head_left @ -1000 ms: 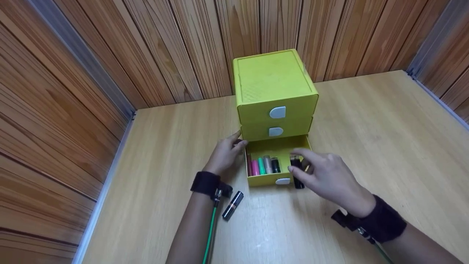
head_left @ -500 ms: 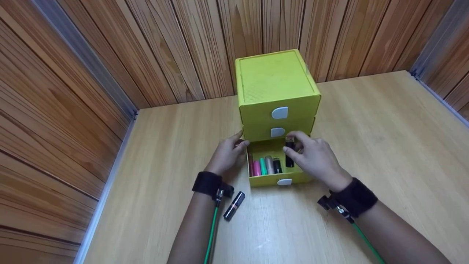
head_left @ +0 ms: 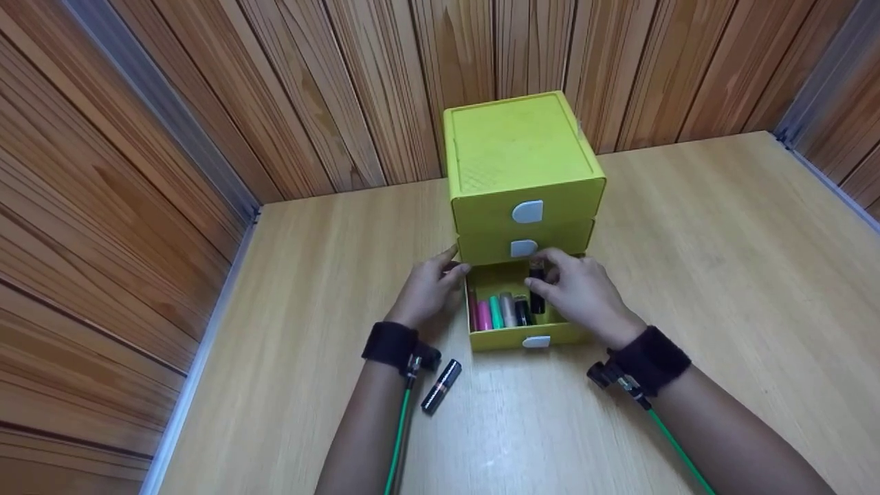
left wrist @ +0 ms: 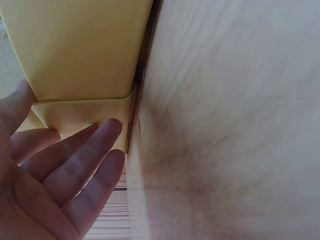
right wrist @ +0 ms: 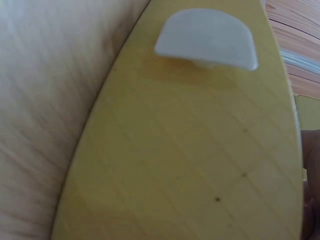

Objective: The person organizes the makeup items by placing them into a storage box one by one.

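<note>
My right hand [head_left: 584, 292] pinches a black lipstick tube [head_left: 537, 294] upright between thumb and fingers, inside the pulled-out bottom drawer [head_left: 496, 341]. Just left of it, a row of tubes stands in the drawer: a black one [head_left: 522, 313], a grey one [head_left: 508, 311], a green one [head_left: 496, 313], a pink one [head_left: 485, 315] and a dark red one at the left wall. My left hand [head_left: 425, 289] is at the left side of the yellow drawer cabinet [head_left: 522, 148]; in the left wrist view its extended fingers [left wrist: 82, 160] lie along the yellow side.
Another black lipstick tube [head_left: 441, 387] lies on the wooden table [head_left: 330, 275] in front of the drawer, near my left wrist. The two upper drawers are closed. A white handle [right wrist: 207, 37] juts from the bottom drawer's front. Wood-panelled walls [head_left: 385, 82] stand behind and at the sides.
My right hand has carried the black lipstick tube from the drawer's front edge inward and left, beside the row. The left hand keeps its place at the cabinet.
</note>
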`<state>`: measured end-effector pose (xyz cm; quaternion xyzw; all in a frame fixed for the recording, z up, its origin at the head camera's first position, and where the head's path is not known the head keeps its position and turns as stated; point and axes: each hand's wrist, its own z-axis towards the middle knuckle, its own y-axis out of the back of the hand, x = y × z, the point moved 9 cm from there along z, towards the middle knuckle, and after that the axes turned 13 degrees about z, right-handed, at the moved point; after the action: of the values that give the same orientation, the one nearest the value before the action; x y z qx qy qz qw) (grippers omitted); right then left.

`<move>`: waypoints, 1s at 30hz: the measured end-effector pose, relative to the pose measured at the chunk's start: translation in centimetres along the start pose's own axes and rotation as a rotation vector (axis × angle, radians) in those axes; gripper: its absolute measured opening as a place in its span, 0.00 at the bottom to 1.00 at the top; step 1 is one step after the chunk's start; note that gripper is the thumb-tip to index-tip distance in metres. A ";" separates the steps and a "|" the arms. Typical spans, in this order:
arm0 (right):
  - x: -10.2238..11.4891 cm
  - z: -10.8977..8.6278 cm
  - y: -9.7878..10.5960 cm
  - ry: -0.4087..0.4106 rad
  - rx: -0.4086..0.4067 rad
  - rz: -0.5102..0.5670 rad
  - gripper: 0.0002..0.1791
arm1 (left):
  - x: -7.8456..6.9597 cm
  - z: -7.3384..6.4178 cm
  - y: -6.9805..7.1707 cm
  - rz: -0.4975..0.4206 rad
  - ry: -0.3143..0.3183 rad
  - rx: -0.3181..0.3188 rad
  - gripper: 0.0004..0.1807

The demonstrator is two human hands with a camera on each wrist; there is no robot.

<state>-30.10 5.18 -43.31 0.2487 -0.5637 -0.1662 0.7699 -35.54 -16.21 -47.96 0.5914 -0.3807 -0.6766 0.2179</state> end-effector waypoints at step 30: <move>-1.4 0.9 -2.9 -0.003 0.245 -0.253 0.13 | -0.3 -0.1 0.0 -0.018 -0.027 0.005 0.38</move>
<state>-31.29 3.39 -45.90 0.4094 -0.5451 -0.1921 0.7060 -35.40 -16.05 -47.76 0.5861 -0.3798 -0.6857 0.2051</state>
